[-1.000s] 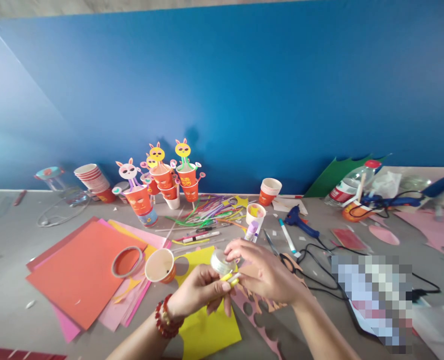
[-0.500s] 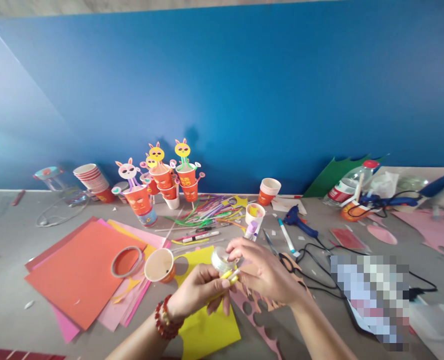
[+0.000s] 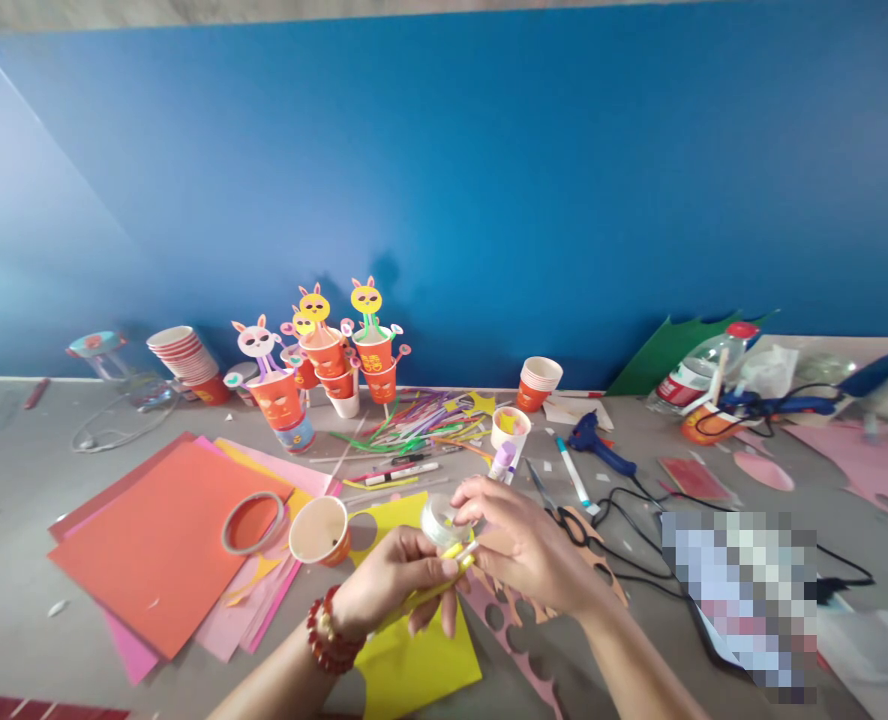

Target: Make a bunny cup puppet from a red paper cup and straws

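Note:
My left hand (image 3: 395, 585) is closed on yellow straws (image 3: 455, 552), whose short ends poke out past the thumb. A thin white piece (image 3: 471, 548) sticks out among them. Just beyond the fingers is a roll of clear tape (image 3: 442, 518); whether it rests on the table or is held is unclear. My right hand (image 3: 523, 545) comes in from the right, fingers bent, the upper ones by the roll and the lower ones at the straw ends. What its fingertips pinch is hidden. Yellow paper (image 3: 429, 670) with cut-outs lies beneath both hands.
Left are stacked coloured sheets (image 3: 166, 540), a tape ring (image 3: 226, 525) and a paper cup (image 3: 320, 530). Behind stand rabbit-topped cups (image 3: 275, 400) and loose straws (image 3: 414, 420). Scissors (image 3: 571, 525), a blue glue gun (image 3: 601, 445), black cables (image 3: 639, 570) and a blurred-out phone (image 3: 740, 600) lie right.
Hardly anything differs. My left hand has shifted very slightly with the straws, and more of their yellow length shows below its fingers. My right hand stays close to the tape roll.

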Tool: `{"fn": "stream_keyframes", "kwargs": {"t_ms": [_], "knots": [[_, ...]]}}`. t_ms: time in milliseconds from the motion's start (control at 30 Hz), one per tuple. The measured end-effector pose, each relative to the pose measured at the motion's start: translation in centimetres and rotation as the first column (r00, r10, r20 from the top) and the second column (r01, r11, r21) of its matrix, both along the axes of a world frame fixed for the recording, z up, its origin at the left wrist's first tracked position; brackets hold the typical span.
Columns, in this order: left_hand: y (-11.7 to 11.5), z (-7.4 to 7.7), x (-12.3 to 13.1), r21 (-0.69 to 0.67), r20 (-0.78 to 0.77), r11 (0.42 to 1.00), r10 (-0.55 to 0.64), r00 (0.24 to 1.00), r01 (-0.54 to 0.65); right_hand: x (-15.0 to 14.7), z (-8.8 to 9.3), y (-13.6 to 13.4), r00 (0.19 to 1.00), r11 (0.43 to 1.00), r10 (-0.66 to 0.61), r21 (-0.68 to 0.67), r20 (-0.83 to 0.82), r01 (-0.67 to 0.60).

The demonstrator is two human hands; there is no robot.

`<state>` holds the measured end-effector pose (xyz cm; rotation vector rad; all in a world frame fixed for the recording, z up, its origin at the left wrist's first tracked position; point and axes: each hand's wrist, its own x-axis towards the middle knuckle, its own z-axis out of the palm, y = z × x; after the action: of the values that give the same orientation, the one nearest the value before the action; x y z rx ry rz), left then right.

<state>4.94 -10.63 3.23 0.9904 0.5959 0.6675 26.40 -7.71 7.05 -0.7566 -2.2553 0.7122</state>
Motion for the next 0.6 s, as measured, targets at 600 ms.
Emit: {"fn": "stream_keyframes", "kwargs": {"t_ms": [600], "knots": [[-0.3, 1.3, 0.3, -0.082, -0.050, 0.994, 0.070, 0.996, -0.073, -0.4, 0.5, -0.1, 0.999, 1.000, -0.010, 0.026, 0.041, 0.009]]}}
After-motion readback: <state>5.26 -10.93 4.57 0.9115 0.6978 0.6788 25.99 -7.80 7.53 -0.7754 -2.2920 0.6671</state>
